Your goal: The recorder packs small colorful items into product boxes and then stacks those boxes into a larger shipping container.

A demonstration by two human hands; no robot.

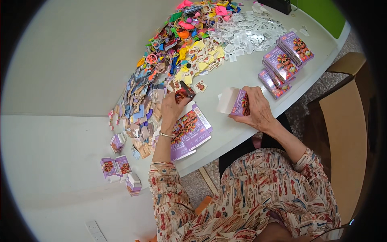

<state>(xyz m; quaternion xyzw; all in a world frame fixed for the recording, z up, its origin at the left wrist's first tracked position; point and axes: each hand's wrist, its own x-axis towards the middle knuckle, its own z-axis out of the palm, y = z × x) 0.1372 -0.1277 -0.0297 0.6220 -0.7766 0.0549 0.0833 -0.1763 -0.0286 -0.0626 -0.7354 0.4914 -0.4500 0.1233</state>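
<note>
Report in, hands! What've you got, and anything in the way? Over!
Right hand holding purple box, white flap out. Left hand holding dark glossy packet. Flat purple cartons beside left wrist, seemingly not blocking.

held carton: purple, white | held packet: black-red | tabletop: pale | blouse: cream, multicoloured print

The open purple carton and stacked cartons look like smooth, glossy printed card; the dark packet, shiny plastic film; the bangle, polished metal; the patterned sleeve, matt cloth; the surface, smooth with a faint sheen.
</note>
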